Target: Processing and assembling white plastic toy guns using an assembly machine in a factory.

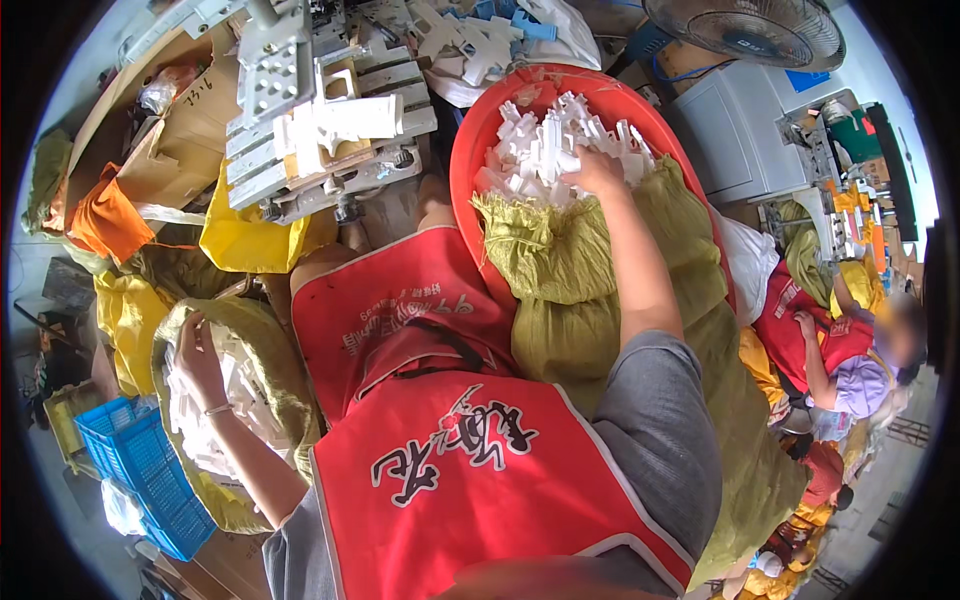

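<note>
My left hand is over the open mouth of a yellow-green woven sack at the left, above a heap of white plastic parts. Its fingers are loosely bent and apart, with nothing seen in them. At the upper middle, my right hand reaches into a pile of white plastic pieces in a red tub. Its thumb and fingers close around a piece at the pile's surface. Ahead of me a metal bench machine bears a white plastic part on its slotted bed.
An olive woven sack lies over the tub's near rim. A blue crate stands beside the left sack, a cardboard box behind it. A fan and grey cabinet are far right. A co-worker in a red apron sits to the right.
</note>
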### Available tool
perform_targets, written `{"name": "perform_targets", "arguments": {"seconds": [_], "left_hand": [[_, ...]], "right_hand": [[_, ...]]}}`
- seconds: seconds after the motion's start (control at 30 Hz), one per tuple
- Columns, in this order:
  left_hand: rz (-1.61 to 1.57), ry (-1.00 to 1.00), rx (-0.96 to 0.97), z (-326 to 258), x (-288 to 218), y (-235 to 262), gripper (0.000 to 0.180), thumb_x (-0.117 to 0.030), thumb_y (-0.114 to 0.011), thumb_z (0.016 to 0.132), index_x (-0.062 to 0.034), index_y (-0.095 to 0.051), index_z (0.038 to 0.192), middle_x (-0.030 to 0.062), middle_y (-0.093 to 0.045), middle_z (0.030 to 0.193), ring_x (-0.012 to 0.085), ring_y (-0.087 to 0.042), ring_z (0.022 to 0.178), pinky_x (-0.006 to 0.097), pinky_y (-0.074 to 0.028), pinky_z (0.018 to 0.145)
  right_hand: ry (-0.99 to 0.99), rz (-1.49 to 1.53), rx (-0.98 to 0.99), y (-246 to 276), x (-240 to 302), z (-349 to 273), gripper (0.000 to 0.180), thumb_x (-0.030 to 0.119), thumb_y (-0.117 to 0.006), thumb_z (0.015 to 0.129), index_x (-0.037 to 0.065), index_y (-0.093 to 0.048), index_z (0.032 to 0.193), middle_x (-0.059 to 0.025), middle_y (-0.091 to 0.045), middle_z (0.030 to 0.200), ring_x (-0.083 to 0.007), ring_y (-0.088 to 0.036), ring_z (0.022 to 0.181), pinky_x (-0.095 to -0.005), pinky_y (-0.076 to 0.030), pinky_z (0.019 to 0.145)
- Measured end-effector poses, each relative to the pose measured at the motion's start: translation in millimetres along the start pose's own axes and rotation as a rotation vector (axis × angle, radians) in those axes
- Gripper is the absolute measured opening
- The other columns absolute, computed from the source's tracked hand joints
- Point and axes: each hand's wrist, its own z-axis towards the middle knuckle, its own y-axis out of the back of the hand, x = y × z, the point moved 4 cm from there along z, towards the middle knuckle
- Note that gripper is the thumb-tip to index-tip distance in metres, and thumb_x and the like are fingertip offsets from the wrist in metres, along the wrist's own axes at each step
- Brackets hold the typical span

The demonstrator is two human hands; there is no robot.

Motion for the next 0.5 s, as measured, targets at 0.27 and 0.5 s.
{"name": "perform_targets", "arguments": {"seconds": [0.27, 0.5], "left_hand": [[-0.122, -0.024, -0.068, 4, -41, 10, 0.013, -0.010, -0.063, 0.086, -0.0067, -0.067, 0.098, 0.0084, -0.069, 0.094, 0.0179, -0.066, 0.077, 0.028, -0.051, 0.066], [-0.373, -0.177, -0.090, 43, -119, 18, 0.012, -0.003, -0.065, 0.082, -0.0016, -0.066, 0.093, 0.0108, -0.067, 0.087, 0.0190, -0.066, 0.068, 0.028, -0.051, 0.063]], "right_hand": [[0.037, -0.215, -0.203, -19, 43, -3, 0.071, 0.048, -0.070, 0.069, 0.020, -0.046, 0.130, -0.0098, -0.053, 0.129, -0.0298, -0.047, 0.122, -0.0490, -0.029, 0.105], [0.377, -0.222, -0.355, 10, 53, -29, 0.047, 0.026, -0.075, 0.071, 0.009, -0.059, 0.112, -0.0158, -0.057, 0.120, -0.0309, -0.053, 0.114, -0.0475, -0.033, 0.105]]}}
